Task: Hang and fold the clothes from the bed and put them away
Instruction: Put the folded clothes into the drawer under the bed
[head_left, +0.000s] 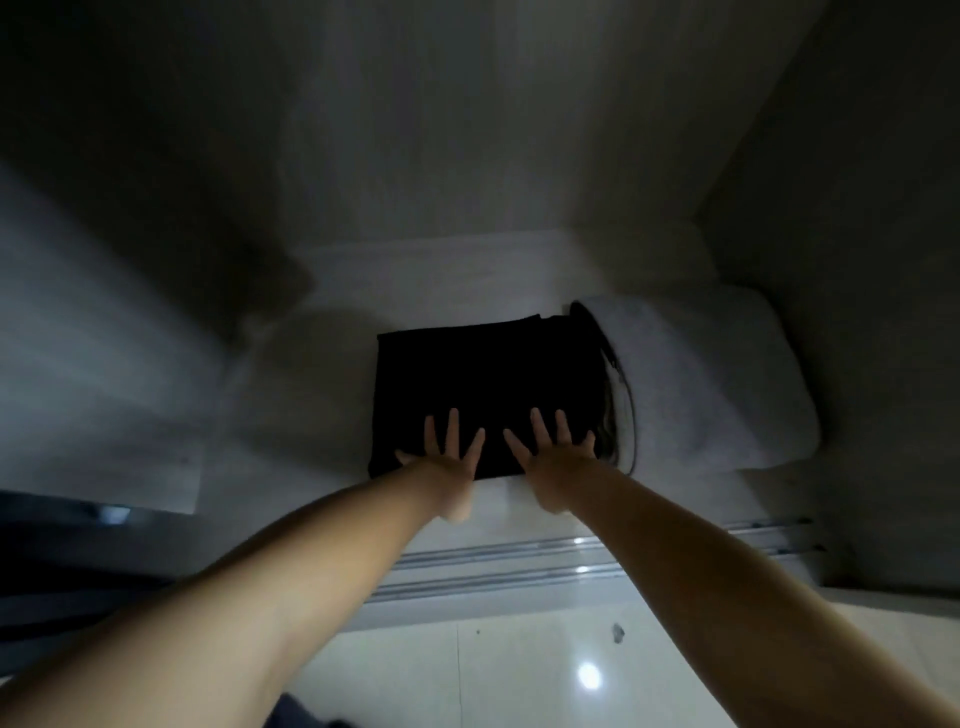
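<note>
Now, left hand (451, 462) and right hand (550, 460), fingers splayed flat, pressing folded black garment (483, 374), wardrobe shelf (415, 270), white bundle (717, 374) just beside

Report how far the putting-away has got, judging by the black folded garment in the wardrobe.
Done: the black folded garment lies flat on the wardrobe floor, beside a white rolled bundle.
In hand: the left hand and right hand press on its near edge with fingers spread, neither taking a grip, apparently seating it.
Left: the bed is out of view, so any remaining clothes cannot be judged.
</note>
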